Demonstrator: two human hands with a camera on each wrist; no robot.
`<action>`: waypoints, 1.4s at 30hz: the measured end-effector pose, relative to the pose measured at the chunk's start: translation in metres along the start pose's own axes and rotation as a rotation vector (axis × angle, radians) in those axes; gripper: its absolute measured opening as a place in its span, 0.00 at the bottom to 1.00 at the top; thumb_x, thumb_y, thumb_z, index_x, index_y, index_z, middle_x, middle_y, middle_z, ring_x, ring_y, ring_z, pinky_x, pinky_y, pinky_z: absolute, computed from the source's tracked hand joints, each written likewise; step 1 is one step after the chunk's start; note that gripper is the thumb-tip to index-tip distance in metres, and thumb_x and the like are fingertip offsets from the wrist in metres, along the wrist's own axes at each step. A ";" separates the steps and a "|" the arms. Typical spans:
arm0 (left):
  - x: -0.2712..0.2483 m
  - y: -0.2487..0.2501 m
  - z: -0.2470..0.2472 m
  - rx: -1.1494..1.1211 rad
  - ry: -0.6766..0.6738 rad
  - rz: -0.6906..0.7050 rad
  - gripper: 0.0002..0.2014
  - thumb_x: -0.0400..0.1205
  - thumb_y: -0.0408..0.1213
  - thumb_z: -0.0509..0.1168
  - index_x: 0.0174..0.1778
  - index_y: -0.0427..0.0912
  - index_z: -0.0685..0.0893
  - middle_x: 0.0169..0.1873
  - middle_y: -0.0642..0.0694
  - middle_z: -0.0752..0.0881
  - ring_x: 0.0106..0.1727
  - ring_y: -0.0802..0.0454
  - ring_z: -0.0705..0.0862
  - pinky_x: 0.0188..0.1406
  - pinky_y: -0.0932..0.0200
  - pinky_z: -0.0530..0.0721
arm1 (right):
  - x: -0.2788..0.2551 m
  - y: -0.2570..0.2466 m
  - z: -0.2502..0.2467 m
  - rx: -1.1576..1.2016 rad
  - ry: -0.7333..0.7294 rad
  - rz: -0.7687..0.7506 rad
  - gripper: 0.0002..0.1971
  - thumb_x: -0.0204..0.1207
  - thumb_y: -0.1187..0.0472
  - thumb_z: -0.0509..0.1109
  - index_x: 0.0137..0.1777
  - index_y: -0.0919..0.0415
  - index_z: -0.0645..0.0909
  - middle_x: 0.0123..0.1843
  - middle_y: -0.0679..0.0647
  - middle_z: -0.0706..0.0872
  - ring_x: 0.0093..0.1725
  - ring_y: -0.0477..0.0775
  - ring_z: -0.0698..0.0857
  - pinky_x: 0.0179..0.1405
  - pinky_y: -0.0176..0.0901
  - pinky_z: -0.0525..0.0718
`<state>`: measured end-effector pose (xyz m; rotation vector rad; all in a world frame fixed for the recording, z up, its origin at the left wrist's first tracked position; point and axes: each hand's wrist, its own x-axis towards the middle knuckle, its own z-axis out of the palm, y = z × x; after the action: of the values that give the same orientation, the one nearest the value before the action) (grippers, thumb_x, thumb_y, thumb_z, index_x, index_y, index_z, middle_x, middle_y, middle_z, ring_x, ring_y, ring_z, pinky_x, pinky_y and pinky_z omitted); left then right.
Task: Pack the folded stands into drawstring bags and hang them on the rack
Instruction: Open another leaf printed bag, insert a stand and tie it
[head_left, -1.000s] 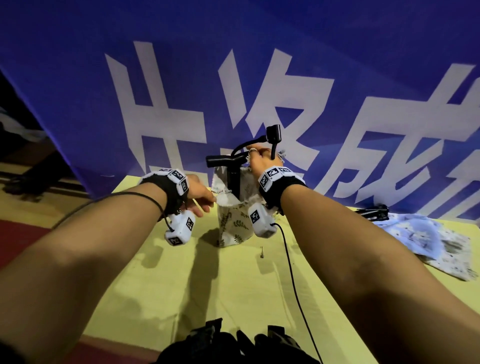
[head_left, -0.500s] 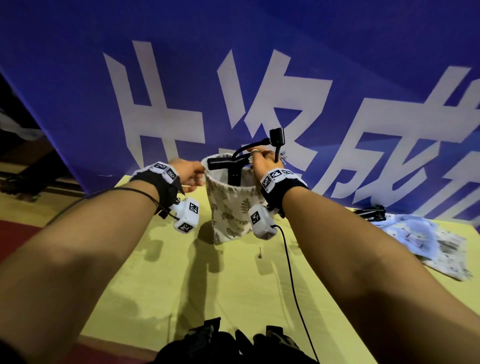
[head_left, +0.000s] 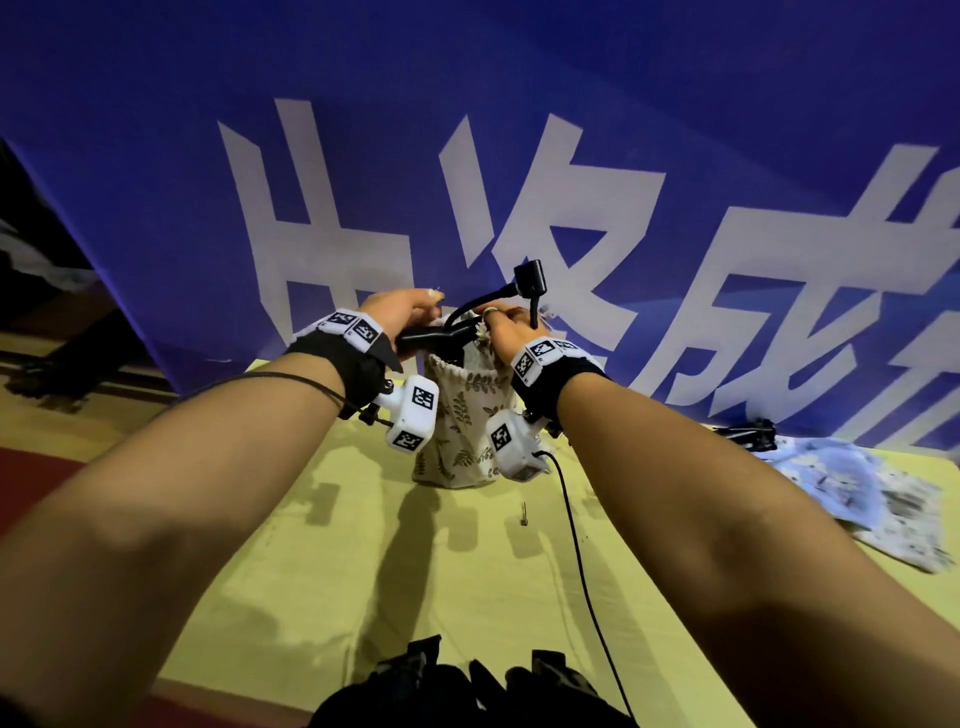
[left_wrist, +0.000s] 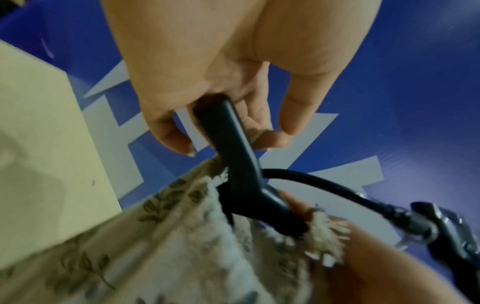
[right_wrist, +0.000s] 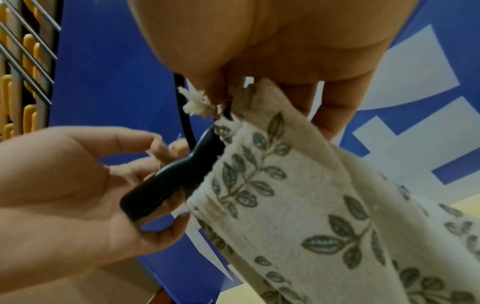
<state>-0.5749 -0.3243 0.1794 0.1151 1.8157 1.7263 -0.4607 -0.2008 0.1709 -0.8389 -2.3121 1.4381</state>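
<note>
Folded stand (head_left: 431, 338) sits upright in leaf-print drawstring bag (head_left: 462, 415) at 12 o'clock on yellow table (head_left: 415, 571); black arm and gooseneck clamp (head_left: 530, 280) poke out of mouth. Left hand (head_left: 400, 306) curls loosely round protruding arm. Right hand (head_left: 514, 325) pinches frayed bag rim at 3 o'clock side. Risk: arm snags rim, cord cannot cinch; upward tug tips bag. Spare bags (head_left: 857, 483) at 3 o'clock.

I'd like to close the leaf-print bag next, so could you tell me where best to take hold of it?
Probably pinch the frayed cord ends at the drawstring bag mouth, from above on each side; the black stand juts out the top, blocking a grip across it.
</note>
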 end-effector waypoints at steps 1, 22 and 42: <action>0.001 0.001 -0.002 0.012 0.032 0.025 0.11 0.74 0.41 0.72 0.28 0.43 0.83 0.26 0.50 0.85 0.29 0.53 0.83 0.32 0.62 0.81 | 0.001 -0.001 0.001 0.006 -0.012 -0.006 0.15 0.85 0.52 0.56 0.59 0.39 0.83 0.62 0.48 0.81 0.61 0.51 0.78 0.68 0.45 0.75; 0.004 -0.011 0.011 0.765 0.092 0.467 0.42 0.73 0.50 0.76 0.79 0.43 0.63 0.65 0.40 0.82 0.68 0.40 0.80 0.64 0.47 0.79 | 0.008 0.004 -0.016 0.602 0.088 0.125 0.17 0.76 0.74 0.60 0.57 0.57 0.83 0.31 0.57 0.85 0.26 0.49 0.82 0.32 0.40 0.79; 0.010 -0.007 0.011 0.914 0.065 0.488 0.21 0.73 0.62 0.70 0.48 0.49 0.76 0.35 0.46 0.80 0.38 0.49 0.79 0.36 0.56 0.75 | 0.014 -0.011 -0.004 0.575 -0.006 0.131 0.18 0.73 0.75 0.53 0.36 0.59 0.83 0.14 0.49 0.67 0.11 0.45 0.63 0.12 0.30 0.63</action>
<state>-0.5751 -0.3107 0.1698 0.9408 2.6427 1.0232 -0.4733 -0.1930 0.1815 -0.8094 -1.7127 2.0140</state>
